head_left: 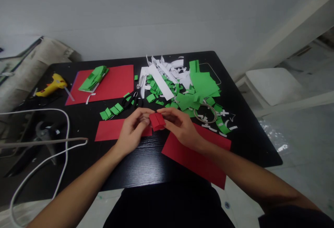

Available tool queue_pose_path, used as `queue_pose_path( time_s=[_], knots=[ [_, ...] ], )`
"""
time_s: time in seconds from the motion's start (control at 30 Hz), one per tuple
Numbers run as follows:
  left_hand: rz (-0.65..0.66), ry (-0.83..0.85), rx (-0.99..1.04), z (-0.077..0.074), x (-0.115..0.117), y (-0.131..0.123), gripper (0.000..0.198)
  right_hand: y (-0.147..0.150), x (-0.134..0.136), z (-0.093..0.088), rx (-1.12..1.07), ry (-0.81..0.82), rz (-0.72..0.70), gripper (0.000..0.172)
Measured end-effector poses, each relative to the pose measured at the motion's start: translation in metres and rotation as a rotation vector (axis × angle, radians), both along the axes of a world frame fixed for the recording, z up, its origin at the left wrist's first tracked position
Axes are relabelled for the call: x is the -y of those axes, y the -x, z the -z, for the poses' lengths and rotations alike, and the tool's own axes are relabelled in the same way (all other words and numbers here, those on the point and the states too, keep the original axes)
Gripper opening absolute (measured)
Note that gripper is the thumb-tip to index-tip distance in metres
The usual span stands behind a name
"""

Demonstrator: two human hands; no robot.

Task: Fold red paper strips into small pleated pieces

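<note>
Between my two hands is a small folded piece of red paper [157, 121], with a crease or slit line across its top face. My left hand [133, 125] pinches its left side with thumb and fingers. On the other side, my right hand [180, 125] grips it with the thumb at the lower right edge; some fingers are hidden behind it. A red paper strip [108, 130] lies on the table under and beside my left hand. Beneath my right wrist rests a larger red sheet [198, 158], which overhangs the front edge.
Black scissors [135, 95] lie beyond my hands, near green paper pieces [112, 111]. White and green scraps [167, 78] are heaped behind, with a tape ring [206, 113] at right. A yellow glue gun [52, 85], pliers [45, 134] and a white cable [68, 123] are at left.
</note>
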State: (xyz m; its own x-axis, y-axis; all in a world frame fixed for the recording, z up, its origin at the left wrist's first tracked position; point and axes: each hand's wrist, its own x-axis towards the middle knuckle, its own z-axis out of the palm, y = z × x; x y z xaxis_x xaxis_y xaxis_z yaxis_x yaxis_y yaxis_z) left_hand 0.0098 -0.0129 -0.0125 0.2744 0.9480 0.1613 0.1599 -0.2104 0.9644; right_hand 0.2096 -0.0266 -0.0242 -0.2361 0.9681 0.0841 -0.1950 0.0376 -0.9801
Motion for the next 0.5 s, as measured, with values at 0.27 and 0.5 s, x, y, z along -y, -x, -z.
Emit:
queue_pose_path(
  time_s=[0.27, 0.5],
  knots=[
    [0.045, -0.049, -0.098, 0.0012, 0.0014, 0.0004, 0.018, 0.0, -0.0025, 0.0032, 0.087, 0.029, 0.056, 0.029],
    [-0.031, -0.24, -0.192, 0.0017, 0.0005, 0.002, 0.013, 0.002, -0.0024, 0.0044, 0.101, 0.096, 0.049, 0.025]
  ],
)
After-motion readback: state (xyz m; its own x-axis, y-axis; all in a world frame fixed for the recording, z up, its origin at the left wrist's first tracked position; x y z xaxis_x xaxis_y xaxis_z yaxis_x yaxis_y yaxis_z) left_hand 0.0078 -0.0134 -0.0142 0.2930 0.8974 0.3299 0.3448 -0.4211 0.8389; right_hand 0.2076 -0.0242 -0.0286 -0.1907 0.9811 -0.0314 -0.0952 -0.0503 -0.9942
